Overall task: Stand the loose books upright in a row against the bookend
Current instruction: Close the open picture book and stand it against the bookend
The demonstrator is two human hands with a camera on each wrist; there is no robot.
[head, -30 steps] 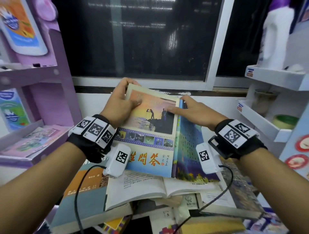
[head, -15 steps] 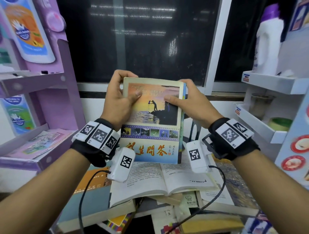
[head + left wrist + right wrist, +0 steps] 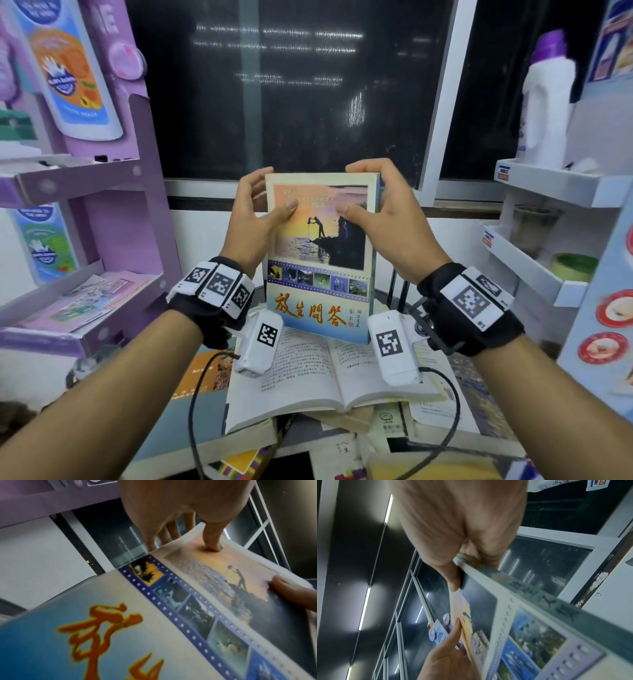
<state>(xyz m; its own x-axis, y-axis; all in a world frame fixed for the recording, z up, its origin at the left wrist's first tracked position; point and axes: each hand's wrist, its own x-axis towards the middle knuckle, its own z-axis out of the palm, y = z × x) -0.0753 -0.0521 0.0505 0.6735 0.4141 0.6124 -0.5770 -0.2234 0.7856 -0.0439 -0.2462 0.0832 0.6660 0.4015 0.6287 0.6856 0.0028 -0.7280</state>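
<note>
A closed paperback with a sunset cover and orange characters (image 3: 320,274) is held upright in the air above the pile, cover facing me. My left hand (image 3: 255,219) pinches its upper left edge, thumb on the cover (image 3: 212,546) and fingers behind. My right hand (image 3: 380,212) grips the upper right corner by the spine (image 3: 539,599), thumb on the cover and fingers curled over the top. Below lies an open book (image 3: 329,373) on several loose flat books (image 3: 191,404). Dark metal bars (image 3: 399,291) show behind the held book; I cannot tell if they are the bookend.
A purple display shelf (image 3: 78,178) stands at the left with a magazine on its lower tier. White wall shelves (image 3: 548,185) at the right carry a tall white bottle (image 3: 548,102) and small pots. A dark window (image 3: 291,85) fills the back.
The paperback lay tilted on the pile a second ago. Both hands have lifted it and tipped it upright, and the right hand has shifted to its top right corner.
</note>
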